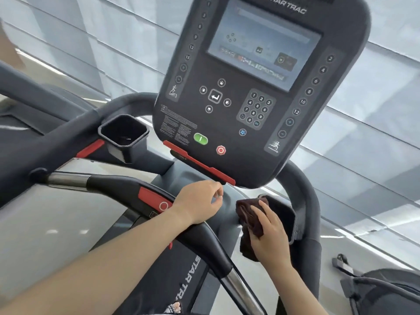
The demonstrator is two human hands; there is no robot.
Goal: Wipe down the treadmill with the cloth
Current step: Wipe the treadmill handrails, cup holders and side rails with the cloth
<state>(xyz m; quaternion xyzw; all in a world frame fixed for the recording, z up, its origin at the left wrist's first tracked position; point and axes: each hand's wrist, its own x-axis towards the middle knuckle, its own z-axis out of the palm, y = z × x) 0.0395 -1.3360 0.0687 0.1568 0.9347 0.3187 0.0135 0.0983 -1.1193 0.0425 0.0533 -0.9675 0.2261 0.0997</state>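
Your right hand (269, 233) presses the dark cloth (248, 215), fingers flat, against the treadmill's (302, 201) right cup holder (287, 214); your left hand (200, 202) rests loosely curled, empty. Next, sweep inside it.

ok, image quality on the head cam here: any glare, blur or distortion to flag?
Head view: wide-angle bend curves and tilts the console; its screen is washed out by reflection, content soft; the window background is blown out and blurred; the cloth under the right hand is dark with little detail; the left hand is evenly lit and fairly sharp.
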